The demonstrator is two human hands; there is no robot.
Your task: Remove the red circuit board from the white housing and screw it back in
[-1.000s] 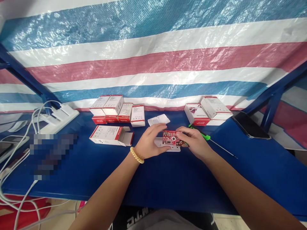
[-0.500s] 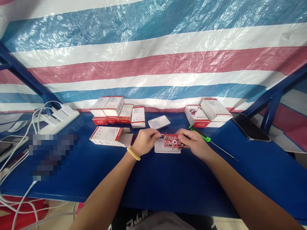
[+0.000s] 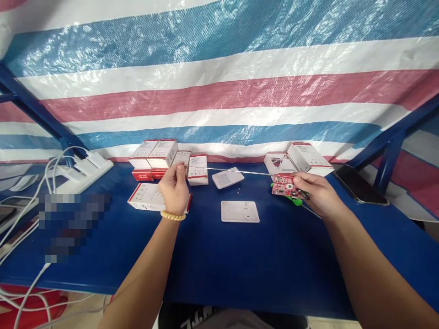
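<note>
My right hand (image 3: 317, 194) grips a small red circuit board (image 3: 283, 185) at the right, above a green-handled screwdriver (image 3: 295, 199). My left hand (image 3: 174, 187) is closed on the end of a thin grey wire (image 3: 233, 172) that runs taut across to the board. A white rectangular housing plate (image 3: 240, 211) lies flat on the blue table (image 3: 219, 260) between my hands. A white cover piece (image 3: 227, 177) sits just behind it. My left hand hovers over an open red-and-white box (image 3: 144, 197).
Several red-and-white boxes (image 3: 161, 154) stand at the back left, more boxes (image 3: 302, 157) at the back right. A dark phone (image 3: 356, 181) lies at the far right. A white power strip (image 3: 84, 168) with white cables is at the left. A striped tarp hangs behind.
My hands have moved apart: the right one carried the red board off the white plate to the right, the left one pulled the wire out to the left.
</note>
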